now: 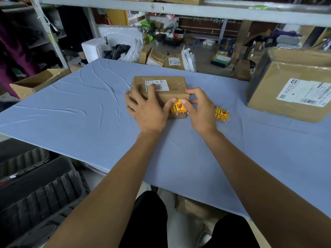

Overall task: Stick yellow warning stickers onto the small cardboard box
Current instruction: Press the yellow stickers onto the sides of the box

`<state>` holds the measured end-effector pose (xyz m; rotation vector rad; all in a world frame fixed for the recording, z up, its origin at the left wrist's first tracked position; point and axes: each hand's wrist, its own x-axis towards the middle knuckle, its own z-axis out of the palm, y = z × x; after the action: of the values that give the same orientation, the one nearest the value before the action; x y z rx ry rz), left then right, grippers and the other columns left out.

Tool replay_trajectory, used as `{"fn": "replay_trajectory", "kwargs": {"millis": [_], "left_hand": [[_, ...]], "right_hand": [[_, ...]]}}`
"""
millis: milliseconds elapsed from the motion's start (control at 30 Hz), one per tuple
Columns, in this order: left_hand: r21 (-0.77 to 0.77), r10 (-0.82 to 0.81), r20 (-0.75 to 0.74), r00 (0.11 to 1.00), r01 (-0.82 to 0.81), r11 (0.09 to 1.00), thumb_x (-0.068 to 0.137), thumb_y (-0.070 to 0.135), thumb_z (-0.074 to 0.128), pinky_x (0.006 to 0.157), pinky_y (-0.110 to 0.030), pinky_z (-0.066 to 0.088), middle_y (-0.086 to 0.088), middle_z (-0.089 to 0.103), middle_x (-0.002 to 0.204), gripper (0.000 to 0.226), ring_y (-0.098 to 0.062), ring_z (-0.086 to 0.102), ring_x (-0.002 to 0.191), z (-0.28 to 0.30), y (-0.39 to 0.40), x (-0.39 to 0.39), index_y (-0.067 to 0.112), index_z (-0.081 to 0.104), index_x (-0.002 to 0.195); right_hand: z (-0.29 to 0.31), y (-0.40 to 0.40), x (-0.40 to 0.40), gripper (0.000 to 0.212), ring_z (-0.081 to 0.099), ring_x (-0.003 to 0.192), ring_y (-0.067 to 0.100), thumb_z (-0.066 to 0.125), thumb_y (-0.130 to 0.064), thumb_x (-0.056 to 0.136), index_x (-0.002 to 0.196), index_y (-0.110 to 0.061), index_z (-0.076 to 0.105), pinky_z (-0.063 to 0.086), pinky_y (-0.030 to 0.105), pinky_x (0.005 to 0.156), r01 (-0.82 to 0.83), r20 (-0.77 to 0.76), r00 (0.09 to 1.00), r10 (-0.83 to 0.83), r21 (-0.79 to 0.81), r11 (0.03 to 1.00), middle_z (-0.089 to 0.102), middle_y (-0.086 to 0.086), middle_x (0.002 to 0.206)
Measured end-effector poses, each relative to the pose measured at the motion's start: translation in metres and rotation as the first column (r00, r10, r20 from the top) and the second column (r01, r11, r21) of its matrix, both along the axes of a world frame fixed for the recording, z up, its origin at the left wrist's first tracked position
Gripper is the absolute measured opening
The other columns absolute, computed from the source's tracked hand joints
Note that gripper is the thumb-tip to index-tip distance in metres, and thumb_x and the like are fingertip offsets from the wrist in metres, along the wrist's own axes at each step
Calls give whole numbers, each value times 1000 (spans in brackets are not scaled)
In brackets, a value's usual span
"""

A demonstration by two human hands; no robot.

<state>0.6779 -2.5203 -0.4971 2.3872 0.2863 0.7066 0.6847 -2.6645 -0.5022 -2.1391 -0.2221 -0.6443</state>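
Note:
A small cardboard box (172,87) with a white shipping label on top sits in the middle of the blue-covered table (89,108). My left hand (146,108) lies over the box's near left corner, fingers spread on its top and thumb at the front face. A yellow warning sticker (178,109) with red print lies on the box's front face. The thumb of my right hand (200,110) presses on the sticker, while its fingers curl at the box's right edge. More yellow stickers (222,114) lie on the table just right of my right hand.
A large cardboard box (290,86) with a white label stands at the table's right. An open carton (35,83) sits off the left edge. Black ribbed bins (35,190) stand at the lower left. Parcels and bags cover the floor beyond the table. A shelf runs overhead.

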Motion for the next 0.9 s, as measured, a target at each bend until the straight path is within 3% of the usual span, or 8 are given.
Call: {"fn": "replay_trajectory", "kwargs": {"millis": [100, 200, 333, 467, 633, 733, 800, 900], "left_hand": [[10, -22, 17, 1000, 22, 1000, 68, 72, 68, 111, -64, 31, -13, 29, 155, 77, -47, 22, 142, -8, 4, 3, 30, 49, 129], [122, -70, -6, 998, 70, 990, 53, 62, 85, 112, -62, 34, -11, 25, 158, 99, -47, 21, 144, -17, 13, 4, 33, 41, 137], [110, -80, 3, 997, 79, 991, 51, 74, 78, 113, -60, 32, -9, 24, 158, 102, -46, 21, 144, -16, 13, 2, 33, 41, 137], [92, -14, 40, 999, 11, 996, 63, 81, 63, 109, -61, 36, -9, 29, 156, 88, -46, 25, 141, -17, 8, 3, 31, 44, 134], [179, -63, -55, 996, 72, 981, 56, 57, 86, 112, -60, 34, -9, 21, 159, 102, -48, 19, 144, -17, 16, 2, 34, 33, 140], [238, -88, -106, 991, 111, 965, 62, 46, 86, 117, -63, 26, -12, 15, 161, 102, -50, 16, 145, -11, 20, -7, 38, 26, 144], [260, -72, -140, 988, 107, 960, 67, 45, 82, 117, -66, 17, -16, 9, 162, 100, -52, 11, 147, -8, 18, -21, 37, 23, 147], [346, -24, -43, 999, 37, 937, 73, 38, 78, 113, -67, 25, -24, 25, 155, 86, -53, 25, 143, -14, 9, -46, 28, 33, 145]], "right_hand": [[-3, -7, 2, 38, 66, 97, 10, 68, -18, 87, 123, -21, 55, 59, 26, 72, -66, -70, 995, 67, 15, 998, 64, 4, 124], [-2, -14, 4, 50, 62, 98, 7, 73, -11, 82, 127, -20, 52, 47, 11, 74, -106, -127, 987, 100, -38, 994, 64, 4, 127], [-1, -17, 6, 55, 64, 100, 10, 77, -14, 79, 127, -21, 51, 49, 15, 70, -140, -134, 982, 132, -53, 989, 63, 2, 128], [0, -14, 8, 31, 69, 93, 17, 64, -28, 91, 118, -16, 56, 61, 37, 72, -113, -61, 992, 111, -23, 993, 66, 5, 124], [6, -12, 3, 44, 67, 97, 17, 74, -17, 82, 120, -17, 53, 57, 37, 81, -93, -137, 987, 85, -57, 994, 66, 4, 127], [14, -15, -8, 62, 65, 102, 17, 75, -7, 80, 132, -25, 45, 57, 41, 86, -130, -197, 975, 99, -149, 980, 60, 2, 133], [15, -26, -22, 75, 60, 110, 15, 71, -6, 82, 143, -33, 36, 54, 37, 89, -149, -214, 972, 98, -233, 961, 53, 1, 141], [6, -55, -49, 65, 59, 113, 18, 63, -12, 86, 144, -28, 40, 50, 35, 94, -14, -97, 995, -13, -277, 961, 55, 1, 137]]}}
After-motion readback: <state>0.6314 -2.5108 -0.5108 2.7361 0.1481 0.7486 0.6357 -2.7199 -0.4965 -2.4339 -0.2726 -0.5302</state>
